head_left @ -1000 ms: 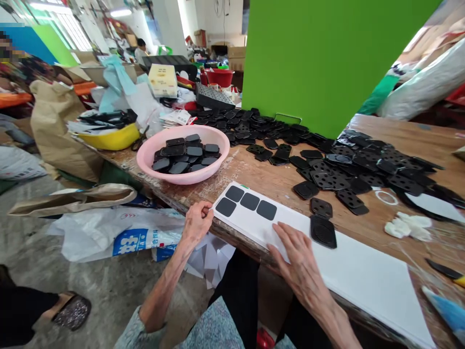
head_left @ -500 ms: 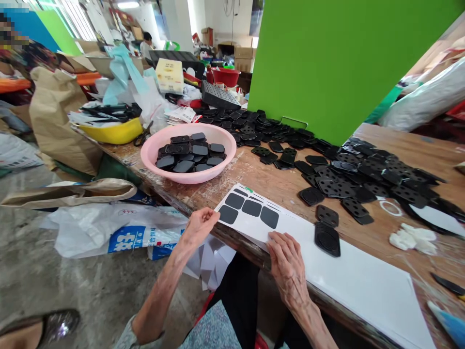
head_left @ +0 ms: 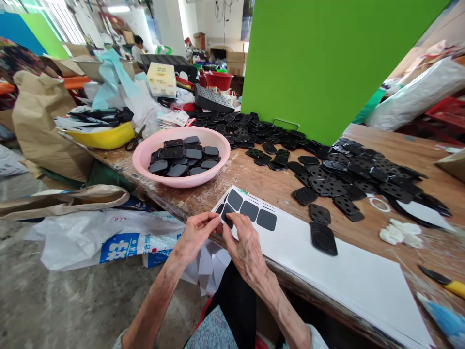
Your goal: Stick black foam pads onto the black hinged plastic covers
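Note:
A white sheet of black rounded-square stickers [head_left: 249,211] lies on a stack of white sheets at the table's near edge. My left hand [head_left: 198,236] pinches the sheet's near left corner, its thumb and forefinger pressed together. Right beside it, my right hand [head_left: 246,247] has its thumb and fingertips closed at the edge of the nearest black sticker [head_left: 227,214]. The fingers partly cover this sticker, so I cannot tell how far it is off the backing. Farther right, a black textured pad [head_left: 324,238] rests partly on the white sheets [head_left: 363,276].
A pink basin [head_left: 140,157] of black pads stands to the left. Piles of black pads [head_left: 327,179] spread before a green panel [head_left: 290,63]. At the right lie crumpled white cloth [head_left: 400,232] and a yellow-handled knife [head_left: 441,280]. A yellow bowl [head_left: 100,137] is at the left edge.
My right hand has moved left along the sheet to the sticker by my left hand. That corner is now raised and bent, and its sticker is shifted. The view has turned slightly.

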The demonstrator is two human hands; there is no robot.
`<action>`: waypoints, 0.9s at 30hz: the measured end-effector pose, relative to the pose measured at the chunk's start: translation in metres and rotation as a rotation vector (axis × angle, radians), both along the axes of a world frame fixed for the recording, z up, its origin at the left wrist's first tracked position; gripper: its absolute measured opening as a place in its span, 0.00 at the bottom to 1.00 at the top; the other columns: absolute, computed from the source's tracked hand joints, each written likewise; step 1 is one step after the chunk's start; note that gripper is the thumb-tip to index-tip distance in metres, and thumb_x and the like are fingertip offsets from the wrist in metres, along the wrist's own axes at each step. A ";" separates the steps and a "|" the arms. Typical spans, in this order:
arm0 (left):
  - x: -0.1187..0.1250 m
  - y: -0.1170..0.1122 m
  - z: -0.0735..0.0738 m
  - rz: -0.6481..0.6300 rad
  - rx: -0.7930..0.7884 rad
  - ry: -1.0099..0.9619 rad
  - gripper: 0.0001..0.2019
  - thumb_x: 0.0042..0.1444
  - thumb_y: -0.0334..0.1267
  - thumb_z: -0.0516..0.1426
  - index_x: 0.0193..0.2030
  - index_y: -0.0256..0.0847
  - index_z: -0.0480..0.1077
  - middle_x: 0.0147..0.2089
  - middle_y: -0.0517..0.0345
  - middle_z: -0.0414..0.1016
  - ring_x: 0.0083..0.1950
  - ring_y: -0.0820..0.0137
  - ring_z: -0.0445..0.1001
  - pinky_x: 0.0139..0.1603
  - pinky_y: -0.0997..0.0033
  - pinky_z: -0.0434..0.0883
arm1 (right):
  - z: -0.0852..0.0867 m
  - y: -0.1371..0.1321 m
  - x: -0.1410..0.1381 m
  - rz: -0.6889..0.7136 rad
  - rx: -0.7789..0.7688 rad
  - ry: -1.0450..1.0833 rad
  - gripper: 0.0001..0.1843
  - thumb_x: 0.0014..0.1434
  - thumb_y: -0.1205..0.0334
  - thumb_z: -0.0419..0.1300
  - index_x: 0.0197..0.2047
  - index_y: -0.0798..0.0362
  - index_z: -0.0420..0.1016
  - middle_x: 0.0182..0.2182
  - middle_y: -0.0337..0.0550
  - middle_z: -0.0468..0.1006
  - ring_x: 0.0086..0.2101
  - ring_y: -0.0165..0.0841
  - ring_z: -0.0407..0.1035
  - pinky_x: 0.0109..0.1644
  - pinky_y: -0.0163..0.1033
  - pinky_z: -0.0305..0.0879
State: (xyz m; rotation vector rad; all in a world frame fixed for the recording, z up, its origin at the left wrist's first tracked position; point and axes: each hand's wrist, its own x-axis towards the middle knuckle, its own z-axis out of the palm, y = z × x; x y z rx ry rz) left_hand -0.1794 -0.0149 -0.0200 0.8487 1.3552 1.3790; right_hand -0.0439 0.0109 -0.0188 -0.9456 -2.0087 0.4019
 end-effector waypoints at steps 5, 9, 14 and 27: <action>0.003 0.001 -0.005 -0.054 0.089 0.192 0.09 0.51 0.41 0.60 0.35 0.37 0.76 0.31 0.58 0.78 0.33 0.71 0.74 0.36 0.74 0.70 | -0.005 0.006 -0.002 -0.027 -0.129 0.074 0.07 0.60 0.65 0.54 0.37 0.55 0.72 0.32 0.48 0.78 0.34 0.37 0.73 0.39 0.42 0.72; 0.003 0.001 -0.003 -0.078 0.145 0.329 0.09 0.53 0.40 0.57 0.34 0.38 0.76 0.33 0.57 0.78 0.36 0.69 0.75 0.38 0.74 0.71 | -0.003 0.009 0.001 -0.016 -0.211 0.072 0.07 0.59 0.63 0.54 0.35 0.55 0.73 0.31 0.48 0.79 0.33 0.37 0.74 0.39 0.41 0.71; 0.004 0.002 -0.001 -0.097 0.155 0.363 0.09 0.54 0.41 0.57 0.35 0.39 0.76 0.34 0.56 0.78 0.36 0.68 0.75 0.40 0.73 0.71 | 0.005 0.011 0.004 0.008 -0.313 0.101 0.10 0.58 0.62 0.53 0.34 0.54 0.75 0.29 0.46 0.80 0.30 0.35 0.75 0.37 0.38 0.69; 0.010 0.013 -0.003 0.288 0.018 0.353 0.13 0.44 0.46 0.60 0.33 0.40 0.71 0.26 0.61 0.70 0.26 0.72 0.68 0.28 0.73 0.66 | -0.004 0.033 0.052 -0.303 -0.350 0.325 0.11 0.61 0.57 0.51 0.35 0.54 0.72 0.26 0.42 0.77 0.28 0.35 0.71 0.36 0.41 0.68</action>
